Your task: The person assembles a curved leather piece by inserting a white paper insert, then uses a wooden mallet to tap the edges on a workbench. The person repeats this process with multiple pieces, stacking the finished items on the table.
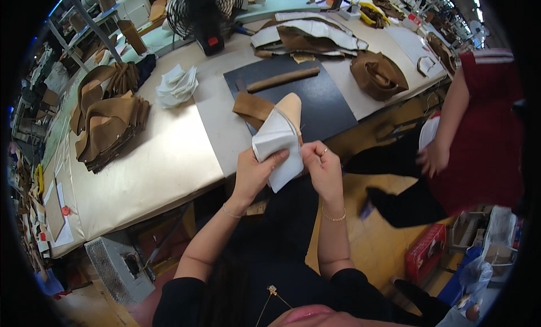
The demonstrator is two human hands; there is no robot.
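Note:
My left hand (pixel 253 172) is closed on a leather shoe upper with white lining (pixel 277 141), its thumb pressed on the lining. The piece has a rounded beige end (pixel 291 105) pointing away from me and a brown leather flap (pixel 252 108) at its left. At the right edge of the upper, my right hand (pixel 323 165) is curled in a pinch. What lies between its fingertips is hidden. Both hands are in front of the table's near edge. Beyond them a rolled brown leather strip (pixel 283 79) lies on a dark board (pixel 332 96).
White pieces (pixel 177 86) and stacked brown uppers (pixel 110 127) lie on the table to the left. Brown-and-white parts (pixel 310 35), a coiled brown piece (pixel 378 74) and a black fan (pixel 207 20) are farther back. A person in a dark red top (pixel 479 135) is at the right, near a red crate (pixel 426 251).

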